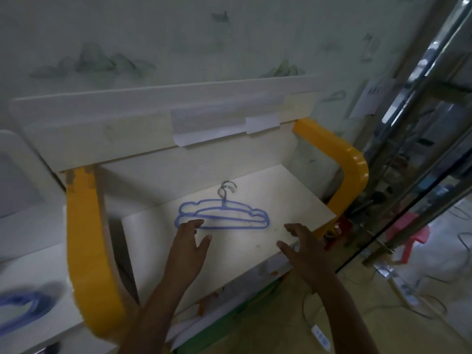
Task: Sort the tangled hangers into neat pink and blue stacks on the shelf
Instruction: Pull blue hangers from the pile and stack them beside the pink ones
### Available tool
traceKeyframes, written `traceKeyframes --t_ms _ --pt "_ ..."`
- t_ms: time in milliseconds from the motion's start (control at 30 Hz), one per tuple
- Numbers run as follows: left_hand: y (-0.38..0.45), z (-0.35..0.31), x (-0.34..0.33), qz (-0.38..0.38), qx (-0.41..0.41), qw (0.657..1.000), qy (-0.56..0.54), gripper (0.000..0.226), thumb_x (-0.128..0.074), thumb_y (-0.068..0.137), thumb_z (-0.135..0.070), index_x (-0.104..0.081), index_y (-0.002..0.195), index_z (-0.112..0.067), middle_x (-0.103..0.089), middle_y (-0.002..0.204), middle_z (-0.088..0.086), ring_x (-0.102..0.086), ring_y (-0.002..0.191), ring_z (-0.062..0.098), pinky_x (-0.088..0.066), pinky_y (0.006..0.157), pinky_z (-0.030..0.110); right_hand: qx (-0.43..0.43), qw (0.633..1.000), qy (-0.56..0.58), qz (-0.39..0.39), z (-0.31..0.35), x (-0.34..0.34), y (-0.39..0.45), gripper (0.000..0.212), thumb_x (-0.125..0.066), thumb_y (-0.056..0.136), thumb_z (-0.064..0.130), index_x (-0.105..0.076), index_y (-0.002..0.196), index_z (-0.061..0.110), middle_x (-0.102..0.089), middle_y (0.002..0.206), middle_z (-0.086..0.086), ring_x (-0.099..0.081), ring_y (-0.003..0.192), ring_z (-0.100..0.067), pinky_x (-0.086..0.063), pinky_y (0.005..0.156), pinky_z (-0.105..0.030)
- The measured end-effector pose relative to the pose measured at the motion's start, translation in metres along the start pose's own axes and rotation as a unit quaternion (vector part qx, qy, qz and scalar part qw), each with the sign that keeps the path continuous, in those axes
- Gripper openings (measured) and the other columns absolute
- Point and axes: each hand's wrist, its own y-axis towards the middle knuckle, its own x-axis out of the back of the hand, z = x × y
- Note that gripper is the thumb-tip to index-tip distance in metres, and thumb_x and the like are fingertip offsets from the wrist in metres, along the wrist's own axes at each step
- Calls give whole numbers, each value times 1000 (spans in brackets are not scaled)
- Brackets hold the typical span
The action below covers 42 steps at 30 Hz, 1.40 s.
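A white shelf (293, 198) sits between 2 yellow side supports (84, 251), under a white upper board. On it lie stacked blue hangers (222, 217), flat, metal hooks pointing to the back wall. In front of the hangers the shelf surface shows small brownish stains. Left of the left yellow support, a lower white surface (38, 264) carries a blurred blue hanger pile (23, 309).

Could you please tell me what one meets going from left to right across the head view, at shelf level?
Left yellow support → left hand → right hand → right yellow support.
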Motion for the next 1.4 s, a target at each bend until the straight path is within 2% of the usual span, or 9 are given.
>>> traceKeyframes --t_ms 233,500,633,733,833,967,1033,1200,1400 --pt "19 28 -11 -50 82 995 17 41 -71 86 -9 -58 125 -7 -55 118 14 -59 105 28 -48 92 38 52 996 7 78 -4 -20 65 42 -68 89 34 -51 127 23 -55 118 10 -51 107 -4 -38 89 -18" --pt "38 55 -27 -101 195 975 35 49 -72 84 -6 -55 130 -4 -51 125 17 -58 110 32 -48 97 40 88 986 13 142 -17 -41 129 46 -67 90 31 -51 131 20 -55 127 4 -54 112 -11 -46 93 -25" --pt "50 61 -31 -116 195 973 28 39 -67 87 -14 -60 125 -15 -61 120 6 -59 107 21 -49 96 40 97 982 14 160 -31 -50 151 46 -67 90 30 -51 131 19 -56 129 2 -54 116 -12 -43 92 -23" --pt "61 70 -33 -115 214 969 50 23 -62 86 -22 -65 109 -21 -68 102 -3 -63 94 13 -51 82 29 100 978 10 181 -38 -57 166 46 -66 90 31 -51 132 19 -56 132 1 -53 115 -10 -44 94 -24" --pt "68 76 -38 -138 235 959 77 31 -58 84 -35 -64 107 -15 -64 98 3 -63 89 19 -51 77 32 101 978 9 184 -42 -60 178 46 -67 90 32 -51 132 20 -55 132 4 -52 115 -9 -44 95 -25" --pt "74 60 -43 -184 268 941 95 28 -65 87 -18 -66 114 -22 -53 114 3 -60 91 23 -50 80 33 97 977 8 188 -50 -59 191 45 -68 90 29 -52 131 21 -55 132 5 -52 118 -10 -44 96 -26" --pt "76 55 -45 -193 278 933 120 25 -63 88 -18 -67 111 -27 -52 114 3 -61 90 27 -51 79 37 99 977 6 187 -54 -58 196 44 -67 91 27 -51 131 21 -56 132 4 -52 117 -9 -46 98 -29" --pt "83 60 -43 -197 298 922 149 14 -62 90 -24 -64 104 -23 -52 106 5 -60 88 31 -52 80 42 97 978 8 185 -58 -58 201 43 -66 91 26 -50 131 22 -55 132 6 -51 115 -6 -45 97 -26" --pt "79 63 -42 -199 316 920 124 7 -61 90 -16 -63 96 -18 -62 98 6 -63 88 31 -53 80 41 106 979 18 171 -65 -52 200 41 -66 91 26 -52 129 21 -57 129 5 -53 114 -7 -43 94 -24"
